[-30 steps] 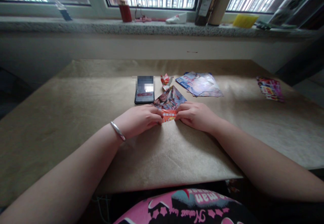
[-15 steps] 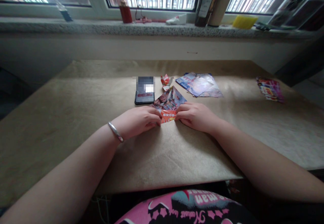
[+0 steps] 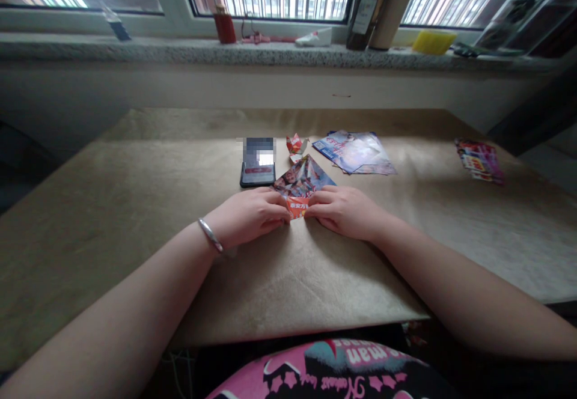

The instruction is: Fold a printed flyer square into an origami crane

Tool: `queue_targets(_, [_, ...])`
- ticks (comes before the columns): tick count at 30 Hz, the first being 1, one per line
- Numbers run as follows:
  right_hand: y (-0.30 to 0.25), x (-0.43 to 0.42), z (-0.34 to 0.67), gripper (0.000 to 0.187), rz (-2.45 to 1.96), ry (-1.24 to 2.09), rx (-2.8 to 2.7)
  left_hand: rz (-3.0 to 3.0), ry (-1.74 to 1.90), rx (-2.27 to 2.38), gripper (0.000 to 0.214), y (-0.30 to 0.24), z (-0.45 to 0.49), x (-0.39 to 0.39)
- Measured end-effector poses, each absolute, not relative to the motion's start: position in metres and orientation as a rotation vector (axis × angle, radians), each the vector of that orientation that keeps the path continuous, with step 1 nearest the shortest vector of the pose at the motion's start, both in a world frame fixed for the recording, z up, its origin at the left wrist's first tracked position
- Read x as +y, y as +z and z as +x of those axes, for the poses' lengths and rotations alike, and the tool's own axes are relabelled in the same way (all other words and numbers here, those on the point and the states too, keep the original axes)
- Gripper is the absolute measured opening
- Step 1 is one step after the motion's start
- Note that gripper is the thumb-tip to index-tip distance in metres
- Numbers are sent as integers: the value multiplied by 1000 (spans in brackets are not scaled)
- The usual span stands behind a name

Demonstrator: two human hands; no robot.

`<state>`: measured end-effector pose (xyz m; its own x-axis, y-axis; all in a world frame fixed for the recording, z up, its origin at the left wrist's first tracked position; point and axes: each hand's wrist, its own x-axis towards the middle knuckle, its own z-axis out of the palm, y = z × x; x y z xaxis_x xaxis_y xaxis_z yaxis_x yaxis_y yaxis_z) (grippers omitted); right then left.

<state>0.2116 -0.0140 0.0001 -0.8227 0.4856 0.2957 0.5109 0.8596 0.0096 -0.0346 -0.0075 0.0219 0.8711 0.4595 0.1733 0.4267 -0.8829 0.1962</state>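
Observation:
A printed sheet of paper (image 3: 305,178), folded to a point at the far end, lies on the table with an orange band along its near edge. My left hand (image 3: 259,211) has its fingers closed on the near left edge. On the near right edge, my right hand (image 3: 341,210) pinches the paper, its fingers covering part of the orange band. Just beyond the sheet's tip stands a small red and white folded paper piece (image 3: 296,145). A phone (image 3: 257,173) with its screen lit lies left of the sheet, close to my left hand.
Printed leaflets (image 3: 358,151) lie in a pile to the right, and pink and purple leaflets (image 3: 478,161) sit farther right on the table (image 3: 288,291). On the window sill (image 3: 175,52) stand a red container (image 3: 224,27), a dark jar (image 3: 362,17) and a yellow block (image 3: 433,42).
Both hands have drawn slightly closer together along the near edge of the paper. My right fingers now cover more of the orange band.

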Motion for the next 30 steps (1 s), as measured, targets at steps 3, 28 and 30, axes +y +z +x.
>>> queue_targets(3, [4, -15, 213, 27, -787, -111, -2755, 2875, 299, 709, 20, 23, -34, -8])
queue_targets(28, [26, -11, 245, 17, -1221, 8, -2776, 2829, 254, 833, 19, 18, -34, -9])
queue_targets(30, [26, -10, 244, 16, -1265, -23, -2762, 2868, 273, 857, 29, 14, -33, -11])
